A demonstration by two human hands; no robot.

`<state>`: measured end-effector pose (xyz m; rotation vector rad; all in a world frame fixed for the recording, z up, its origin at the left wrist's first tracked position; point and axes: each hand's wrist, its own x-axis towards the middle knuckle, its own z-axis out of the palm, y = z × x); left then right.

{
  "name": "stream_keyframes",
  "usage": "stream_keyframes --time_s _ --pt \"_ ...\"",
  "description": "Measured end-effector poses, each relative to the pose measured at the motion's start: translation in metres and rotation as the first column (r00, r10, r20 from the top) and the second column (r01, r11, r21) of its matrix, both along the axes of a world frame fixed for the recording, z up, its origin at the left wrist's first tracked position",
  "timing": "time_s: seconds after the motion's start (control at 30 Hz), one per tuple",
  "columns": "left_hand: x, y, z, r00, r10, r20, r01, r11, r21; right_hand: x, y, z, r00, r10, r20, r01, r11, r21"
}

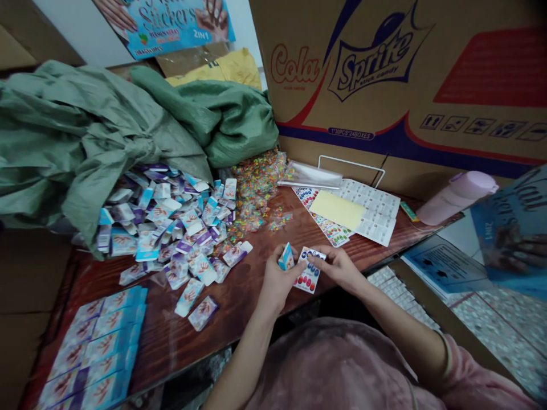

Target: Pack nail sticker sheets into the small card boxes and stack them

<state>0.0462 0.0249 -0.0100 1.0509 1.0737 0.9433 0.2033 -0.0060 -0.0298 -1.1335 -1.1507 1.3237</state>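
My left hand (pixel 277 280) is closed around a small blue-and-white cardboard box (pixel 286 258), held near the table's front edge. Its thumb reaches across to the left side of a nail sticker sheet (pixel 308 281) printed with rows of blue and red ovals. My right hand (pixel 339 269) pinches that sheet at its upper right, with the thumb on its face. The right hand's other fingers are partly hidden behind the sheet. Left of my hands lies a heap of similar small boxes (pixel 194 222), spilling from a green sack (pixel 98 131).
Small candy packets (pixel 256 193) lie behind my hands. Further right are more sticker sheets (pixel 380 216), a yellow paper (pixel 337 209) and a pink bottle (pixel 453 199). Stacked boxes (pixel 96 347) stand at the table's left front. A large carton (pixel 384 74) walls off the back.
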Motion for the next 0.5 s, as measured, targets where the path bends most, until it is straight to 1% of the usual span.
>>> stream_keyframes --time_s 0.07,0.13,0.17,0.23,0.3,0.4,0.5 --pt "-0.001 -0.002 -0.002 0.999 -0.027 -0.017 0.027 1.000 -0.016 -0.001 0.001 -0.004 0.995 -0.088 0.047 0.085 0.995 0.051" --pt "-0.002 -0.004 -0.005 1.000 -0.016 -0.017 0.016 1.000 -0.021 0.000 0.000 -0.009 0.965 -0.201 0.167 0.177 0.973 0.151" --pt "-0.002 -0.005 -0.007 1.000 -0.004 -0.006 0.003 1.000 -0.017 0.000 -0.001 -0.011 0.936 -0.249 0.249 0.195 0.955 0.223" --pt "-0.003 -0.007 -0.009 0.999 0.021 0.026 -0.021 1.000 -0.005 0.000 -0.006 -0.014 0.868 -0.296 0.399 0.149 0.922 0.358" --pt "-0.004 -0.007 -0.009 0.997 0.048 0.068 -0.049 0.999 0.006 -0.002 -0.010 -0.013 0.831 -0.262 0.491 0.037 0.906 0.421" --pt "-0.005 -0.006 -0.006 0.992 0.082 0.099 -0.085 0.996 0.026 -0.008 -0.016 -0.009 0.828 -0.190 0.528 -0.067 0.900 0.430" --pt "-0.005 -0.006 0.000 0.990 0.100 0.103 -0.102 0.995 0.015 -0.014 -0.018 -0.006 0.850 -0.157 0.503 -0.080 0.905 0.418"
